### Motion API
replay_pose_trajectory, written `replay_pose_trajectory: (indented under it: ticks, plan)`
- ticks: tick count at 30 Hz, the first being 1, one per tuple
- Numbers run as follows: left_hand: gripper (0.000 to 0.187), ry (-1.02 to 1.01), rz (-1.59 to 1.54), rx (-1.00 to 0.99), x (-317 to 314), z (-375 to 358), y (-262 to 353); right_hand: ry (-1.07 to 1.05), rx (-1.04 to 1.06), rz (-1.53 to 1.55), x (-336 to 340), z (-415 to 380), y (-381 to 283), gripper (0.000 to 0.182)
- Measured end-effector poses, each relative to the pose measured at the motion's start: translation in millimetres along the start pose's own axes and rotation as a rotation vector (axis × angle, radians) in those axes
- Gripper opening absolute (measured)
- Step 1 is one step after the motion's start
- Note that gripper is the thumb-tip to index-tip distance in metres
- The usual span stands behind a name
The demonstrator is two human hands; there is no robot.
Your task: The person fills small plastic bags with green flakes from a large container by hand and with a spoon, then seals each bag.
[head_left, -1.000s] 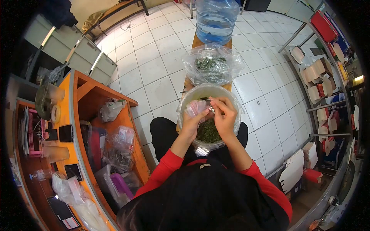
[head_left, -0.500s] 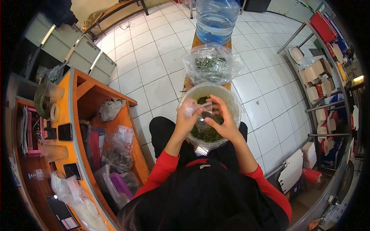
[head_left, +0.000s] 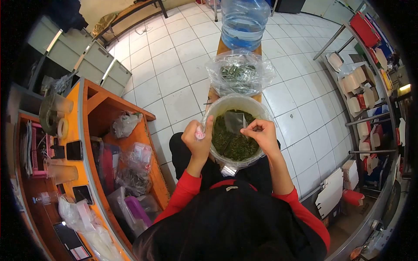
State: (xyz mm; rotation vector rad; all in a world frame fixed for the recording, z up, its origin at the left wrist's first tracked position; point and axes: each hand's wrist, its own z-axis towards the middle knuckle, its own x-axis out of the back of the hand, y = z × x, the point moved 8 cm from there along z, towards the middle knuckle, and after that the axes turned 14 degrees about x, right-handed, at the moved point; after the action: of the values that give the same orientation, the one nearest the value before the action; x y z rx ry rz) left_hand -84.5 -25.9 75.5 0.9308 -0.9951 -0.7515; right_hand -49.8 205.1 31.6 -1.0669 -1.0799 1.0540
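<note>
A: Taking the round tub (head_left: pixel 261 114) as the landmark, what lies furthest to its left?

B: The orange wooden desk (head_left: pixel 80 115), with phones (head_left: pixel 74 150), a roll of tape (head_left: pixel 62 128) and crumpled plastic bags (head_left: pixel 136 167) on its shelves. Nothing on them can be read; a card with red and white print sits at the desk's near end, too small to make out.

A: And nearer the tub?

B: The left hand (head_left: pixel 197 141) is at the tub's left rim, clenched around a small wad of clear sachets (head_left: pixel 200 135), thumb pointing up. The tub itself rests on the person's lap and holds dark green dried leaf (head_left: pixel 233 143).

A: The other hand?

B: The right hand (head_left: pixel 264 135) is over the tub's right side, fingertips pinched on the top edge of one clear sachet (head_left: pixel 235 122), which hangs above the leaf.

A: Beyond the tub?

B: A clear bag of green packets (head_left: pixel 239 74) just behind it on a wooden bench (head_left: pixel 214 93), then a blue water bottle (head_left: pixel 244 21) further back. No label legible on either.

A: To the right?

B: Metal shelving (head_left: pixel 370 117) with folded cartons and red boxes, well apart from the tub. The floor is white tile (head_left: pixel 174 65) throughout.
</note>
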Motion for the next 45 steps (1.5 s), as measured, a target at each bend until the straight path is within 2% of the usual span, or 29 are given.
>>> replay_pose_trajectory:
  ticks: [4,7,10,13,16,17,19,20,25,28,29,32,33,36,37,39,40,42,43,45]
  plan:
    - [0.033,-0.425,-0.092,0.029,-46.6,-19.8,4.8,0.005,0.03,-0.117,-17.9,-7.1,-5.8,0.017]
    - [0.021,-0.613,-0.203,0.049,-65.1,-31.2,14.9,-0.004,0.149,-0.238,-30.0,-10.6,-21.4,0.016]
    - [0.012,-0.86,-0.106,0.239,-73.0,-32.1,-12.3,-0.084,-0.061,-0.028,-36.5,-16.0,-3.4,0.016]
    - [0.014,-0.944,0.077,0.085,-67.1,-25.0,-5.8,-0.037,-0.059,0.068,-37.8,-17.5,2.2,0.013]
    - [0.016,-0.878,0.405,-0.204,-61.9,-30.0,17.1,-0.052,0.342,-0.509,-39.1,-18.9,-40.4,0.011]
    - [0.017,-0.875,0.421,-0.189,-63.2,-32.2,15.0,-0.173,0.415,-0.647,-48.0,-21.8,-45.5,0.014]
    - [0.017,-0.873,0.452,-0.156,-65.4,-38.8,9.4,-0.242,0.431,-0.621,-47.3,-23.0,-44.1,0.015]
    - [0.018,-0.831,0.438,-0.113,-62.7,-35.6,8.9,-0.279,0.443,-0.606,-47.0,-21.8,-43.6,0.016]
    - [0.015,-0.704,0.37,0.018,-57.1,-26.9,9.2,-0.026,0.511,-0.696,-20.7,-7.2,-69.6,0.016]
    - [0.016,-0.607,-0.248,0.235,-70.0,-13.4,-14.9,-0.04,0.529,-0.508,-32.3,2.4,-71.3,0.015]
    - [0.026,-0.687,-0.132,0.452,-73.3,-12.3,-37.8,-0.027,0.603,-0.651,-31.6,4.4,-75.3,0.014]
    - [0.029,-0.35,-0.249,-0.104,-47.6,2.2,9.4,-0.05,0.56,-0.749,-29.9,19.6,-69.7,0.016]
    - [0.032,-0.438,-0.174,-0.21,-45.7,1.0,30.9,-0.027,0.572,-0.751,-31.1,22.3,-69.4,0.017]
    - [0.033,-0.5,-0.225,-0.251,-41.5,4.0,43.1,-0.057,0.263,-0.165,-28.9,42.5,-36.2,0.022]
    - [0.035,-0.52,-0.211,-0.254,-40.4,3.7,43.5,-0.129,0.084,0.044,-33.9,44.1,-25.0,0.022]
    - [0.038,-0.559,-0.183,-0.26,-36.5,4.6,41.8,-0.204,-0.14,0.289,-44.3,41.7,-20.3,0.017]
    - [0.04,-0.567,-0.271,-0.206,-35.4,7.5,30.9,-0.243,-0.253,0.413,-52.4,38.8,-17.0,0.015]
    - [0.043,-0.577,-0.448,-0.096,-37.5,11.6,1.3,-0.369,-0.216,0.482,-62.3,42.8,-12.8,0.013]
    - [0.044,-0.544,-0.432,-0.057,-33.9,15.1,-6.0,-0.43,-0.199,0.515,-66.5,44.3,-6.0,0.013]
    - [0.046,-0.479,-0.399,0.022,-25.3,20.2,-19.5,-0.503,0.27,-0.151,-69.9,57.6,37.6,0.007]
